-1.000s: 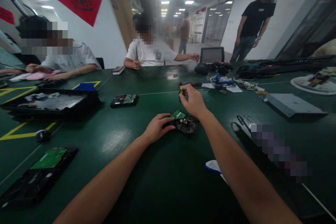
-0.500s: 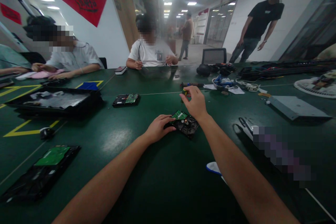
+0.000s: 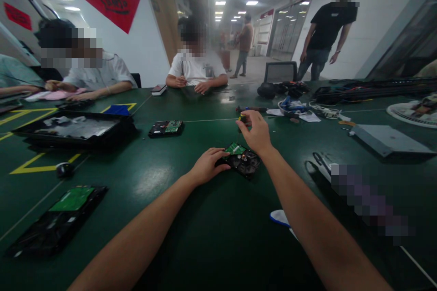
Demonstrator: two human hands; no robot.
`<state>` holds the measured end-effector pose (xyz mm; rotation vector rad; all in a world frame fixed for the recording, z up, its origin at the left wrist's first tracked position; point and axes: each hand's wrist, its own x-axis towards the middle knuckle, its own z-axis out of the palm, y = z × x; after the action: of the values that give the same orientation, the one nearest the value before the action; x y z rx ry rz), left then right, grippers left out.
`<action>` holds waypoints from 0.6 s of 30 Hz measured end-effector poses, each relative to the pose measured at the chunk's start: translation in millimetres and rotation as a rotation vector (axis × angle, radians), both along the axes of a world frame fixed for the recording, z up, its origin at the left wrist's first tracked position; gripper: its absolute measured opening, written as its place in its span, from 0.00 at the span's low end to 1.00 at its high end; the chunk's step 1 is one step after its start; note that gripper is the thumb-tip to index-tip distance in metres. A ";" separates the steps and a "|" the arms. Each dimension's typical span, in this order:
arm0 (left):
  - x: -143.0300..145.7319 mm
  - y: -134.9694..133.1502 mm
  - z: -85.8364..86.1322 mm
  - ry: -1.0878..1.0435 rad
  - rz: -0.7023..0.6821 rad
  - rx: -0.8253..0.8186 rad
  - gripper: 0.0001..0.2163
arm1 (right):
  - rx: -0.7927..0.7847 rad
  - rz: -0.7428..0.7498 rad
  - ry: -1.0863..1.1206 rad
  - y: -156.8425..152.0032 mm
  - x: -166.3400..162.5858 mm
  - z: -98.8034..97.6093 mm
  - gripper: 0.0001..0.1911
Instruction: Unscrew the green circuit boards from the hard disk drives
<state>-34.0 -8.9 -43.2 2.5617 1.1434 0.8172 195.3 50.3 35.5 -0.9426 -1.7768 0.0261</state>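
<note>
A black hard drive (image 3: 248,164) with a green circuit board (image 3: 235,148) lies on the table in front of me. My left hand (image 3: 210,165) grips its left edge, thumb at the near side and fingers over the top. Above the board, my right hand (image 3: 254,129) pinches the yellow and dark handle of a screwdriver (image 3: 241,118). The thin shaft points down toward the board; whether its tip touches a screw is too small to tell.
On the green table (image 3: 191,241) lie another hard drive (image 3: 166,128), a larger one (image 3: 58,220), a black tray (image 3: 78,129), a grey metal box (image 3: 392,140) and a blue-edged white item (image 3: 280,217). Cables and tools (image 3: 292,105) sit farther back. People (image 3: 196,66) sit across the table.
My right hand has shifted its fingers slightly on the screwdriver handle. The hard drive and my left hand stay in place on the table. Across from me, a person has lowered a hand to the table.
</note>
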 end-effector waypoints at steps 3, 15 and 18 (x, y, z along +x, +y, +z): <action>0.0 -0.4 0.2 0.001 0.004 -0.008 0.22 | -0.008 -0.005 0.027 3.4 1.6 -2.5 0.13; 0.7 -1.7 3.0 -0.004 0.005 -0.025 0.22 | -0.014 0.006 -0.026 3.8 8.0 4.9 0.14; 0.8 -2.1 3.4 -0.004 0.005 -0.020 0.22 | -0.017 0.012 -0.010 3.4 6.3 4.9 0.13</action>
<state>-33.2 -11.0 -39.8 2.5414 1.1521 0.8074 201.6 53.7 40.4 -0.9457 -1.7938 0.0438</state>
